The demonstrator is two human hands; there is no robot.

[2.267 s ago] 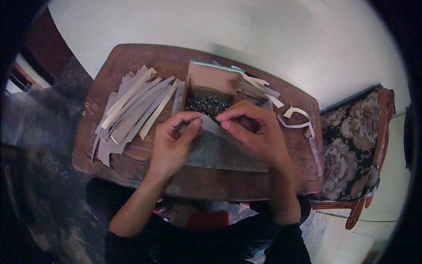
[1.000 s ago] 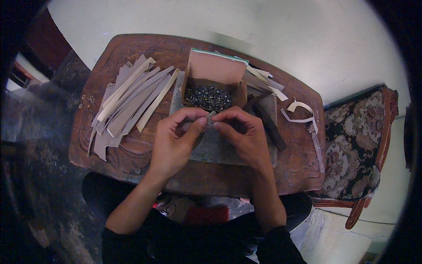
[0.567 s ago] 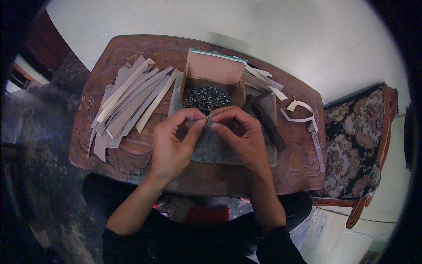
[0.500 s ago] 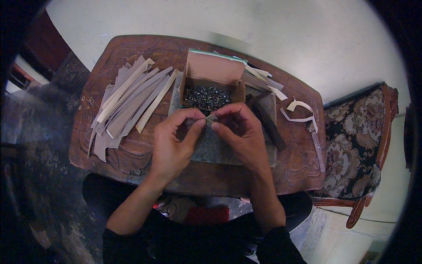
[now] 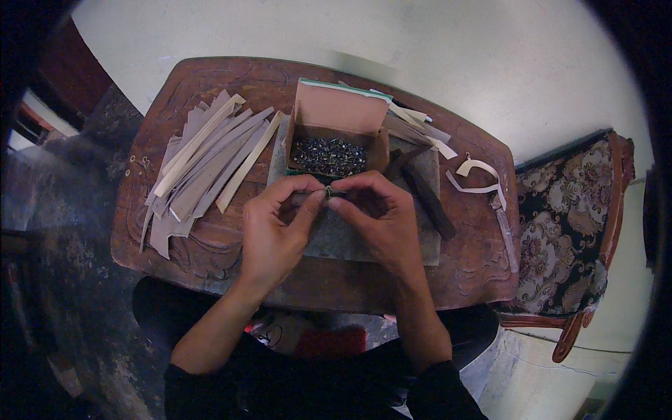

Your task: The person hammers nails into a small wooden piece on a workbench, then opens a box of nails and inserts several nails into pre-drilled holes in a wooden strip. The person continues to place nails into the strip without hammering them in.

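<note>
My left hand [image 5: 276, 222] and my right hand [image 5: 383, 218] meet at the middle of the table, thumbs and forefingers pinched together. Between their fingertips is a small greyish piece [image 5: 328, 192], mostly covered, that looks like a folded bit of strip. Just beyond the fingers stands a cardboard box [image 5: 341, 107] with its lid raised. Inside it lies a heap of small shiny metal pieces [image 5: 327, 155], too small to name surely. A grey slab [image 5: 336, 241] lies flat beneath my hands and the box.
Grey and cream strips [image 5: 203, 164] are piled at the left of the carved wooden table [image 5: 231, 75]. Dark bars [image 5: 428, 199] lie right of the box, with more strips [image 5: 413, 122] behind. A curled cream strip [image 5: 483, 168] sits near the right edge, beside a patterned chair [image 5: 567, 217].
My fingertips have drawn closer together, and the small piece now shows less and looks more folded. My right fingers shifted slightly left. The box and strips stay in place.
</note>
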